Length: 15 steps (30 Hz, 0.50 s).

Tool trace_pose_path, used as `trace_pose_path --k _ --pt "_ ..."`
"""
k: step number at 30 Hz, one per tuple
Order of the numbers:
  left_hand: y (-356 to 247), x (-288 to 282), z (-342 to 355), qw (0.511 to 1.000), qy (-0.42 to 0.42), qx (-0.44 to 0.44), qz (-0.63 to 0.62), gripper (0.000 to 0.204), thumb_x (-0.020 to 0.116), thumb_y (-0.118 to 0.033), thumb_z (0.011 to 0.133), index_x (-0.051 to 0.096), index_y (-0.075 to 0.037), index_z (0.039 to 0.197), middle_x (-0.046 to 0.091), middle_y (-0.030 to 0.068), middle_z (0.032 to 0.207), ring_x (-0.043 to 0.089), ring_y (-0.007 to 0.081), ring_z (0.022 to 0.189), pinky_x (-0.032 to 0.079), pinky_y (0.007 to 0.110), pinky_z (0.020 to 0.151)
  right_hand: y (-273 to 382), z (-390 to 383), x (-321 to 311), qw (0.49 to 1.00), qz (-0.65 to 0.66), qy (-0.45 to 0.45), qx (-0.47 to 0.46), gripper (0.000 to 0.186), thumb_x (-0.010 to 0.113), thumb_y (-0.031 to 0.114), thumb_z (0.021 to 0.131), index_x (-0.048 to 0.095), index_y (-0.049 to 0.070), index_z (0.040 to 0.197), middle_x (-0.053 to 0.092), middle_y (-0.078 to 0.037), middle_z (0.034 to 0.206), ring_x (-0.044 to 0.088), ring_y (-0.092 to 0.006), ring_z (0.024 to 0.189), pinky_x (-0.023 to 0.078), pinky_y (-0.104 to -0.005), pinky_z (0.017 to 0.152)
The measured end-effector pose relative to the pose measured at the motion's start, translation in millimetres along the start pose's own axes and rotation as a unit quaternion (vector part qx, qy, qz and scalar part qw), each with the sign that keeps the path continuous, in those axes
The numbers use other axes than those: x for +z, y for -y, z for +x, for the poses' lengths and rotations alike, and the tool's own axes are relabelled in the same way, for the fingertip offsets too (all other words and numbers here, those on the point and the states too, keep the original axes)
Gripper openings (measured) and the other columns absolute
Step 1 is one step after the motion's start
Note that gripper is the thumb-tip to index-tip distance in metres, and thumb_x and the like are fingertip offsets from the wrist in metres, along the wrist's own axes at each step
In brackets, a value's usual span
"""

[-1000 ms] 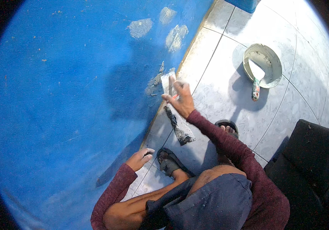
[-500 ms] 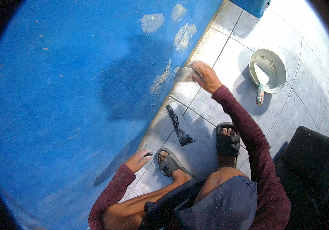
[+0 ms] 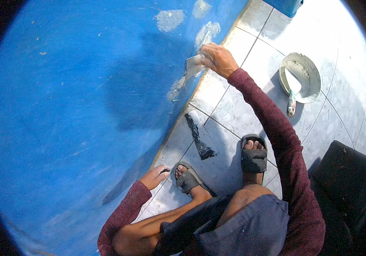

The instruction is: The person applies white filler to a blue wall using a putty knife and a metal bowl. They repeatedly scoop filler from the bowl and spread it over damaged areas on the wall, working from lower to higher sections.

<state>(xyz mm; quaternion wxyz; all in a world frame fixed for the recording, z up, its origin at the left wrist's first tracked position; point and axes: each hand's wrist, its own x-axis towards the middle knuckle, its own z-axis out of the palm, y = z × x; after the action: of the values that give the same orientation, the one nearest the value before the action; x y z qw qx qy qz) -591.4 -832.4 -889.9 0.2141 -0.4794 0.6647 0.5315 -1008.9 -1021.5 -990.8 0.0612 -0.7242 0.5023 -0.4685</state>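
My right hand (image 3: pixel 219 59) grips a flat, pale putty scraper (image 3: pixel 193 66), its blade against the blue wall (image 3: pixel 63 106). A rough whitish putty patch (image 3: pixel 176 88) runs down from the blade, and another patch (image 3: pixel 207 34) lies just beyond it. Low at the wall's foot is my left hand (image 3: pixel 154 177), closed round a small dark thing I cannot make out. Between my hands, a black-smeared scraper-like tool (image 3: pixel 201 138) lies on the tiles. Off to the right stands a round putty bowl (image 3: pixel 313 81), with a trowel (image 3: pixel 293 87) leaning inside and its handle over the rim.
Further up the wall are two dried patches (image 3: pixel 169 20). At the far end a blue plastic container (image 3: pixel 286 5) stands on the tiled floor (image 3: pixel 251 100). A black padded seat (image 3: pixel 347 175) is at the right. My sandalled feet (image 3: pixel 254 155) are near the black-smeared tool.
My right hand has moved farther along the wall and slightly left, bringing the scraper onto the wall between the patches. My left hand stays in about the same place.
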Motion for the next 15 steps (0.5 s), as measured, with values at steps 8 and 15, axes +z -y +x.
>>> trace_pose_path --k 8,15 --pt "5.7 -2.8 1.3 1.0 0.012 -0.012 0.006 0.035 0.048 -0.024 0.094 0.054 -0.002 0.121 0.057 0.015 0.12 0.054 0.0264 0.114 0.04 0.035 0.098 -6.3 -30.5 -24.9 0.969 0.087 0.038 0.226 0.03 0.066 0.03 0.082 0.058 0.003 0.093 0.059 -0.012 0.083 0.059 -0.0293 0.079 0.048 -0.0377 0.069" --pt "3.8 -0.9 2.9 1.0 0.022 -0.007 0.008 0.036 0.047 -0.025 0.094 0.053 -0.001 0.121 0.057 0.0161 0.12 0.053 0.0267 0.115 0.039 0.035 0.098 23.6 -19.5 -18.5 0.987 0.108 0.052 0.103 0.028 0.066 0.029 0.082 0.059 0.005 0.092 0.058 -0.011 0.085 0.058 -0.029 0.084 0.048 -0.0391 0.073"
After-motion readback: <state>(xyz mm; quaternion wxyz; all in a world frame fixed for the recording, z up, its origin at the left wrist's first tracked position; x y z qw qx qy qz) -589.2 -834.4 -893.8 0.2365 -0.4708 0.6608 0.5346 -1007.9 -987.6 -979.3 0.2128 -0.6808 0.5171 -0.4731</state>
